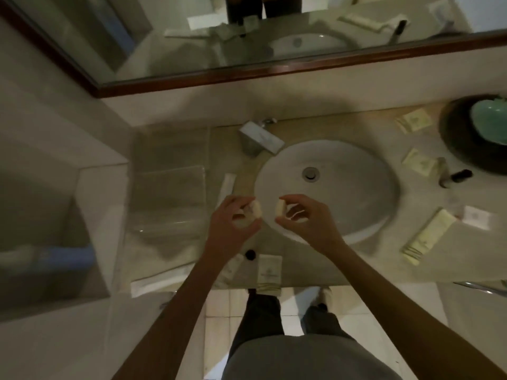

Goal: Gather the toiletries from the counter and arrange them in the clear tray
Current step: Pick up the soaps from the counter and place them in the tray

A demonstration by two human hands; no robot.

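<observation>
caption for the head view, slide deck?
Left hand and right hand each hold a small white toiletry above the sink.

The oval sink (356, 187) at frame centre looks glossy white ceramic, set in a matt, mottled stone-like counter (370, 259). The tray (170, 198) at left is clear, shiny plastic. Along the top, the mirror (247, 31) sits in polished dark wood.

Honestly can't read a single word here. The flat packet (270, 271) just below and between the hands has a small printed emblem with a line of text under it, way too blurry to read. Same with the cream sachets (414, 120) far up and right of the right hand (303, 215).
</observation>
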